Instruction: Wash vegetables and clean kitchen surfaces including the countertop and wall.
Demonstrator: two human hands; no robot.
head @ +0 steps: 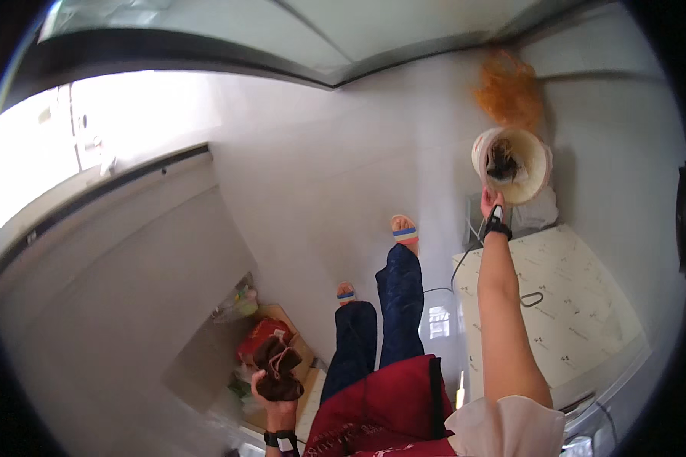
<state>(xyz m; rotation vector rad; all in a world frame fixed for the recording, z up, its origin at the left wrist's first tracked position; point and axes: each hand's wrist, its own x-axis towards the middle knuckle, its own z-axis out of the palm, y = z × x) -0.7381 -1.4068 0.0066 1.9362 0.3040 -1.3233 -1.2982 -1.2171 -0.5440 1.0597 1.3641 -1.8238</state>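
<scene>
My right hand (492,204) is stretched forward, its fingers gripping the near rim of a white plastic bucket (534,171). The bucket's mouth faces me, and dark and straw-like debris (503,163) lies inside it. Low at the left, my left hand (274,394) is closed on a dark brown cloth bundle (279,371) with thin pinkish cords. Both wrists wear dark bands. An orange plastic bag (509,91) rests on the floor just beyond the bucket.
A pale patterned board or cabinet top (554,320) lies under my right forearm, with a dark cable (457,268) by its edge. An open cardboard box (314,357) with a red bag (266,337) stands at lower left. A glass partition (343,40) crosses the far side.
</scene>
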